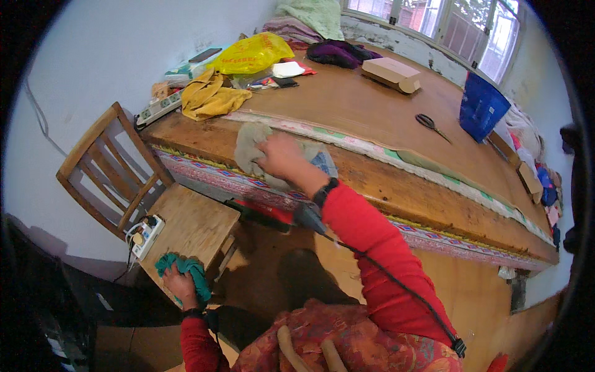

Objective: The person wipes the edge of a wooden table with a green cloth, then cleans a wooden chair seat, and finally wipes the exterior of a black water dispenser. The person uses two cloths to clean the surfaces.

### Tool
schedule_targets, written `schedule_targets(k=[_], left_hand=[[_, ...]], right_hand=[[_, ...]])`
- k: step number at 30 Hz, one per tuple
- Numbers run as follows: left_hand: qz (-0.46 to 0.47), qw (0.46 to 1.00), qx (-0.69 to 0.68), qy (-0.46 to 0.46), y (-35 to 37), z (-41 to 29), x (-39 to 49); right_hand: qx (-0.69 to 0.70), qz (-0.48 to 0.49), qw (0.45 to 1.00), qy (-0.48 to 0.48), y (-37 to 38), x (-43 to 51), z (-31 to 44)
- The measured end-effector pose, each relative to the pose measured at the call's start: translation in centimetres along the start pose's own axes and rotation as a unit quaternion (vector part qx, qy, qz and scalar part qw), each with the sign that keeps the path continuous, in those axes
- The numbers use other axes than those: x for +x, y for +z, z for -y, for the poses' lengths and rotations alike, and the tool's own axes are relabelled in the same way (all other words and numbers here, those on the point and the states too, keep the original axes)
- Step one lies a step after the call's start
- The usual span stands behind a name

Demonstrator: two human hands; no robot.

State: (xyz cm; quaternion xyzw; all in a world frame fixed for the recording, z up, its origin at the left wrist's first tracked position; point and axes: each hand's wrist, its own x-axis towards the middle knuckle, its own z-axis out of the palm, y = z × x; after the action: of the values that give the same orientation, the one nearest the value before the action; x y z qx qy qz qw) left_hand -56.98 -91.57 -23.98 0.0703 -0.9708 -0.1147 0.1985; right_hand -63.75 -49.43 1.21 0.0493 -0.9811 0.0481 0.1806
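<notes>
My right hand (pixel 282 154) grips a greyish cloth (pixel 250 144) on the wooden front edge (pixel 367 183) of a raised bed platform. Part of that cloth hangs over the edge, and a blue patterned piece (pixel 324 162) shows beside my wrist. Lower left, my left hand (pixel 180 284) holds a bunched green cloth (pixel 197 275) against the seat of a wooden chair (pixel 193 218). My fingertips are partly sunk in its folds.
A power strip (pixel 149 238) with plugs lies on the chair seat. Along the platform are another power strip (pixel 160 109), a mustard cloth (pixel 209 97), a yellow plastic bag (pixel 253 53), a cardboard box (pixel 391 73), scissors (pixel 432 126) and a blue bag (pixel 483 107).
</notes>
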Motion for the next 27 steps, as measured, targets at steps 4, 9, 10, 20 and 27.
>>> schedule_targets(k=[4, 9, 10, 20, 27], left_hand=[[-0.024, 0.999, 0.027, 0.007, 1.0, 0.7, -0.1], [-0.022, 0.999, -0.002, 0.026, 1.7, 1.8, -0.1], [-0.045, 0.998, -0.013, 0.049, 1.9, 1.9, -0.1], [-0.045, 0.997, -0.022, 0.055, 4.4, 3.8, 0.3], [-0.03, 0.998, 0.031, 0.05, 3.6, 3.1, 0.2]], right_hand=[[0.004, -0.025, 0.999, 0.031, -4.3, -9.7, -5.8], [-0.067, -0.044, 0.972, 0.221, -11.2, -26.5, -16.1], [-0.094, -0.074, 0.955, 0.27, -12.6, -30.1, -17.9], [-0.265, -0.082, 0.789, 0.548, -19.9, -48.7, -29.5], [-0.191, -0.036, 0.863, 0.467, -16.5, -41.4, -25.6]])
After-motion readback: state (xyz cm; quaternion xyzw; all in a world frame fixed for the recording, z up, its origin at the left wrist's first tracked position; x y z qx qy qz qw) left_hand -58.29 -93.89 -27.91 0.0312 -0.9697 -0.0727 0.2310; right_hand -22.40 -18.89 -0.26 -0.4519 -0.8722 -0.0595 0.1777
